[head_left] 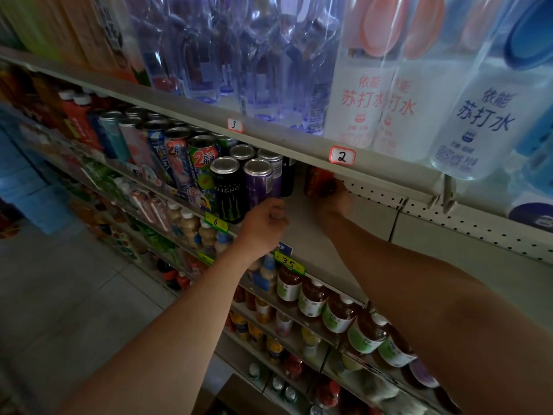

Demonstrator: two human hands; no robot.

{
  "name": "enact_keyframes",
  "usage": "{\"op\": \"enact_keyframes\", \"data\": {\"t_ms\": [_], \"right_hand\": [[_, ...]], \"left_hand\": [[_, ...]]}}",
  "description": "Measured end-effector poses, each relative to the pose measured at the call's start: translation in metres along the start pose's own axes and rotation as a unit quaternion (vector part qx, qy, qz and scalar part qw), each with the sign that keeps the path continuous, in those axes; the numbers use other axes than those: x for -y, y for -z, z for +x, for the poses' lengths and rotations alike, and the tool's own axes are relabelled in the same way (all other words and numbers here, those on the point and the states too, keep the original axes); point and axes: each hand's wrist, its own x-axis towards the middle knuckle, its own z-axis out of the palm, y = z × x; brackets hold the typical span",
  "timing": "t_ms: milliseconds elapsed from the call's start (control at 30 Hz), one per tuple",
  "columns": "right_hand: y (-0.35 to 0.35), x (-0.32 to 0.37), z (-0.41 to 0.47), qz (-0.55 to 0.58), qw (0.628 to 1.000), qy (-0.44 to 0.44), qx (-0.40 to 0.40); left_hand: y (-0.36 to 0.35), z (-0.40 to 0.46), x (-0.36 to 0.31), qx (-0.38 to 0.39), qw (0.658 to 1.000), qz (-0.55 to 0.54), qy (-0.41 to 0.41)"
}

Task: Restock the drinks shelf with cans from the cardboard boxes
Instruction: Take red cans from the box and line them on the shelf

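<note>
Head view: right hand (335, 202) reaches deep onto the bare shelf (314, 235), its grip wrapped around a red can (318, 181) standing upright at the back. Left hand (263, 223), fingers loosely curled, touches the upright purple can (258, 184) at the front.

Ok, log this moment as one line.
right hand: holds red can at shelf back | left hand: at purple can, grip unclear | boxes: unseen
</note>
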Motion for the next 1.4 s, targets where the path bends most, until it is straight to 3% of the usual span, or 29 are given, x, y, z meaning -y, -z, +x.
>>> {"op": "enact_keyframes", "data": {"t_ms": [367, 500, 633, 700, 767, 833, 900, 1000, 1100, 1233, 1300, 1400], "right_hand": [[0.010, 0.004, 0.013, 0.062, 0.997, -0.034, 0.018], [0.011, 0.002, 0.009, -0.009, 0.999, -0.003, 0.037], [0.024, 0.015, -0.003, 0.006, 0.998, -0.034, 0.057], [0.038, 0.028, -0.031, 0.022, 0.999, -0.001, 0.028], [0.052, 0.038, -0.083, 0.100, 0.990, 0.103, 0.010], [0.058, 0.039, -0.149, 0.164, 0.969, 0.168, 0.080], [0.050, 0.027, -0.205, 0.183, 0.940, 0.201, 0.205], [0.001, -0.031, -0.245, 0.066, 0.888, 0.220, 0.397], [-0.052, -0.110, -0.276, -0.059, 0.840, 0.159, 0.516], [-0.104, -0.241, -0.315, -0.207, 0.762, 0.095, 0.607], [-0.127, -0.304, -0.329, -0.254, 0.754, 0.080, 0.600], [-0.177, -0.399, -0.353, -0.326, 0.697, 0.047, 0.637]], "left_hand": [[0.005, -0.004, 0.001, -0.003, 1.000, 0.014, 0.010], [0.004, -0.008, -0.003, -0.003, 1.000, 0.016, -0.006], [0.011, -0.023, -0.008, 0.004, 0.998, 0.013, -0.069], [0.022, -0.035, -0.002, -0.010, 0.991, 0.048, -0.128], [0.034, -0.054, 0.009, -0.036, 0.989, 0.047, -0.135], [0.043, -0.075, 0.030, -0.070, 0.993, 0.019, -0.094], [0.054, -0.105, 0.069, -0.099, 0.994, 0.005, -0.034], [0.064, -0.151, 0.151, -0.131, 0.985, 0.039, 0.105], [0.056, -0.212, 0.233, -0.161, 0.952, 0.049, 0.257], [0.022, -0.285, 0.339, -0.133, 0.921, 0.002, 0.367], [0.010, -0.311, 0.383, -0.114, 0.902, -0.006, 0.416], [-0.012, -0.341, 0.463, -0.161, 0.878, 0.026, 0.451]]}}
